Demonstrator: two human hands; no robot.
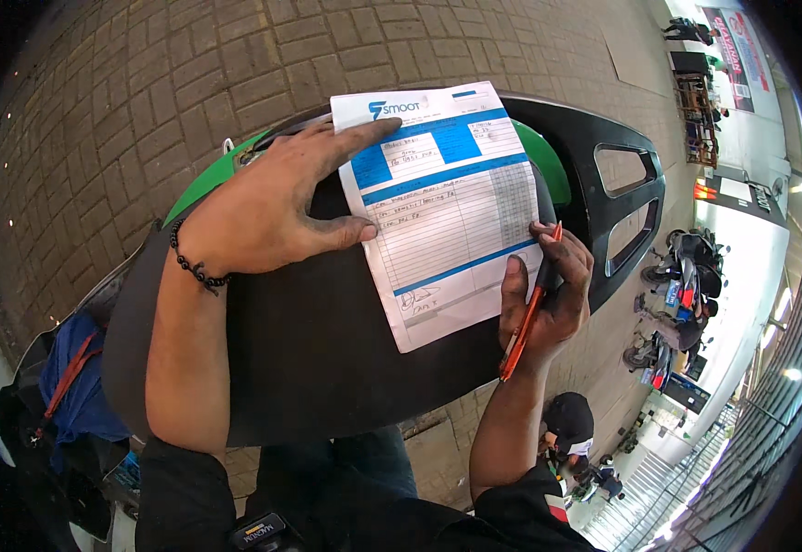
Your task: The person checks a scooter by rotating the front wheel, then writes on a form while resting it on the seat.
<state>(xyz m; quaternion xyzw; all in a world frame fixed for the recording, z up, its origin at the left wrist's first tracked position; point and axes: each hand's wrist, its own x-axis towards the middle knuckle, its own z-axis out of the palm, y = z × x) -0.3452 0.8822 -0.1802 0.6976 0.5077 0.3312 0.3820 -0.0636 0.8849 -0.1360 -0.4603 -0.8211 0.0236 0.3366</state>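
A pad of printed forms with blue bands and handwritten lines (451, 221) lies tilted on the black motorcycle seat (300, 340). My left hand (281, 198), with a dark bead bracelet at the wrist, rests along the pad's left side. Its index finger reaches over the top of the sheet and its thumb presses the left edge, the two spread apart. At the pad's right edge, my right hand (559, 299) is closed around an orange pen (528, 322). The pen lies across the fingers, one end pointing down toward me. Handwriting fills some upper lines, and a signature sits near the bottom.
Green body panels (548, 161) and a black rear grab rail (635, 202) flank the seat. A blue cloth (74, 368) hangs at the left. Brick paving (235, 64) surrounds the motorcycle. Parked motorcycles (686, 276) and a person in a dark cap (569, 423) are at the right.
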